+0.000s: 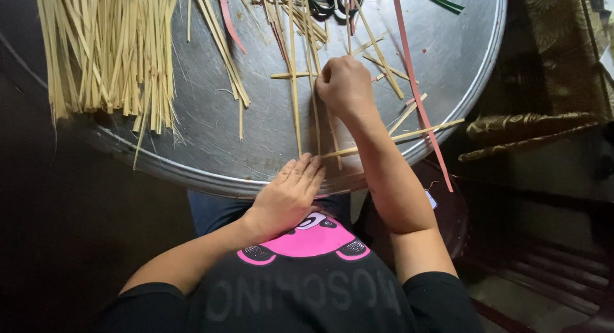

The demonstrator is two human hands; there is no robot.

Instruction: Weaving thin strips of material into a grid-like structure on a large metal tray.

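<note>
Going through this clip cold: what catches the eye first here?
A big round metal tray fills the upper frame, strewn with pale straw strips; a thick bundle of them hangs over its upper-left edge. At the centre the right hand is closed on upright strips, while the left hand lies flat on the near rim. A long pink strip slants down the right.

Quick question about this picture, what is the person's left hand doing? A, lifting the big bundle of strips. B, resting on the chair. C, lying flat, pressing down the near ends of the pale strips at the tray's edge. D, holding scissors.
C: the left hand lies palm down with fingers together on the near ends of the pale strips at the rim of the round metal tray.
</note>
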